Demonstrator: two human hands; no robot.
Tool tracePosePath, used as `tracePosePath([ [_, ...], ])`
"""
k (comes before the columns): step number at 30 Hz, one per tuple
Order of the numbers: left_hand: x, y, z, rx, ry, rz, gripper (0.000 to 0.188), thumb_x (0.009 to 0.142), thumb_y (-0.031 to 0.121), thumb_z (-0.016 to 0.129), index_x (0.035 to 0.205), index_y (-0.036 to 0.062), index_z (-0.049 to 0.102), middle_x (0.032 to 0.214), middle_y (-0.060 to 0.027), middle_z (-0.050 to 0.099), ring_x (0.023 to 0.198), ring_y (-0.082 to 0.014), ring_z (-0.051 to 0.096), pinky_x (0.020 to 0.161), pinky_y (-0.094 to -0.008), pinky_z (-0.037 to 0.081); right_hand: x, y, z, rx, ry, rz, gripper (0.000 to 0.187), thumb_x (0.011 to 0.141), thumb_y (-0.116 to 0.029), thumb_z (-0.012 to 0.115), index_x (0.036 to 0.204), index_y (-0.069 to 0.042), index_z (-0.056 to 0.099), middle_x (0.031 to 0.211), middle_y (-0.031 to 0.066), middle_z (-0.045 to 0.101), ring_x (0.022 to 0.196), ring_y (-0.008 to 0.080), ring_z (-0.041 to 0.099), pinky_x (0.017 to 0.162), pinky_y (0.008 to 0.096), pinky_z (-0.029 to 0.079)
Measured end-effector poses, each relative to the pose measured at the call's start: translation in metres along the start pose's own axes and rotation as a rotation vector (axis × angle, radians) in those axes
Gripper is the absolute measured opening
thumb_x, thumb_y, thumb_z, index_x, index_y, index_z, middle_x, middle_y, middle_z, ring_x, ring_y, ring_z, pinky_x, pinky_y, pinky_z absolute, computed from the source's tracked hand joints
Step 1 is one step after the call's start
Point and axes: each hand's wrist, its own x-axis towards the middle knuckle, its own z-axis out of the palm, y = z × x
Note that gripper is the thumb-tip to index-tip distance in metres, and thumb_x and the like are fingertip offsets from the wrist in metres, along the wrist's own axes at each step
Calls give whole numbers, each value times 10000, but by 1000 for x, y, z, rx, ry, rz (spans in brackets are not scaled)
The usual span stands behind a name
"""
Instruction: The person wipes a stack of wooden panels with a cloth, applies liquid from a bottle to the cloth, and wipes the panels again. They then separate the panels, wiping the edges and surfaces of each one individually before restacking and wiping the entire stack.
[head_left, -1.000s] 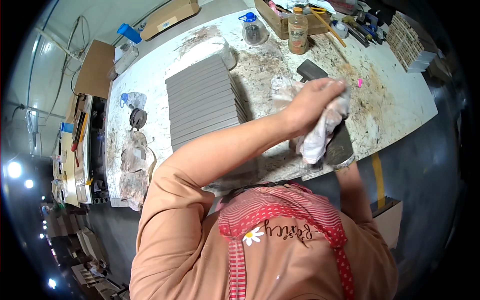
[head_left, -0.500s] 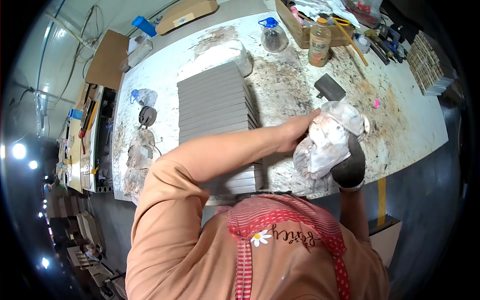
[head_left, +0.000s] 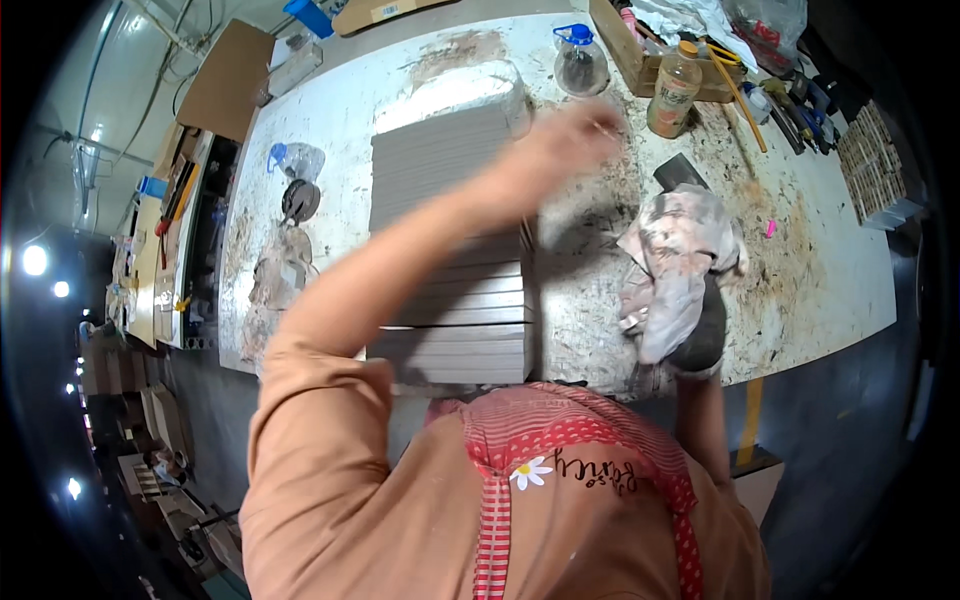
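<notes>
My bare left hand [head_left: 575, 145] is raised above the far right side of a tall stack of grey slabs [head_left: 445, 180], near a clear jar with a blue lid [head_left: 582, 70]. Motion smears its fingers. My right hand [head_left: 703, 335], in a dark glove, grips a crumpled white rag [head_left: 680, 250] with brown and grey stains. The rag hangs over the glove and covers most of its fingers. Just beyond the rag lies a flat dark block [head_left: 682, 172], partly hidden by it. A white wrapped bundle [head_left: 460, 90] sits at the stack's far end.
The stained white table [head_left: 820, 300] also bears a bottle with an orange cap [head_left: 675, 90], a wooden tray [head_left: 700, 78] and several hand tools [head_left: 800, 110]. A stack of patterned pieces [head_left: 875, 165] stands at the right edge. Crumpled plastic [head_left: 285, 270] and a dark roll [head_left: 300, 202] lie left.
My left hand has let go of the rag and swung left and away toward the jar. The rag now droops from my right hand. The whole view has shifted slightly.
</notes>
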Motion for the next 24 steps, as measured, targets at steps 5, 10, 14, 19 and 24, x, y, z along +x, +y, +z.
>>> tracePosePath([
  [5, -84, -105, -183, 470, 631, -179, 454, 947, 358, 518, 1283, 51, 524, 1240, -137, 588, 1155, -253, 544, 953, -340, 427, 49, 81, 71, -3034, -531, -506, 467, 888, -234, 575, 1295, -29, 470, 1215, 163, 578, 1161, 280, 531, 997, 413, 415],
  [10, -99, -162, -167, 67, 543, -315, 467, 950, 426, 453, 1192, 43, 567, 1031, -69, 611, 904, -167, 520, 812, -336, 439, 154, 175, 6, -3676, -1848, -1119, 293, 810, -131, 611, 1094, -56, 601, 976, 115, 614, 876, 244, 574, 793, 367, 475],
  [14, -119, -270, -197, 527, 553, 178, 183, 918, 227, 520, 924, 50, 565, 817, -23, 559, 836, -164, 554, 718, -306, 466, 211, 248, -118, -3180, -2254, -176, 216, 863, -144, 508, 1021, -54, 625, 991, 127, 628, 907, 253, 618, 808, 370, 503],
  [19, -98, -182, -149, -225, 765, -173, 331, 965, 259, 412, 976, 11, 631, 894, -71, 610, 847, -144, 522, 815, -278, 416, 267, 188, 27, -4029, -582, -401, 252, 923, -181, 517, 1115, -52, 618, 897, 118, 677, 749, 230, 645, 699, 300, 509],
  [24, -106, -168, -137, -652, 835, -315, 299, 934, 276, 486, 992, 28, 643, 988, -104, 616, 970, -187, 545, 880, -297, 419, 251, 257, -51, -3390, -1783, -1084, 270, 885, -264, 561, 1044, -54, 619, 952, 146, 652, 879, 291, 641, 821, 384, 503],
])
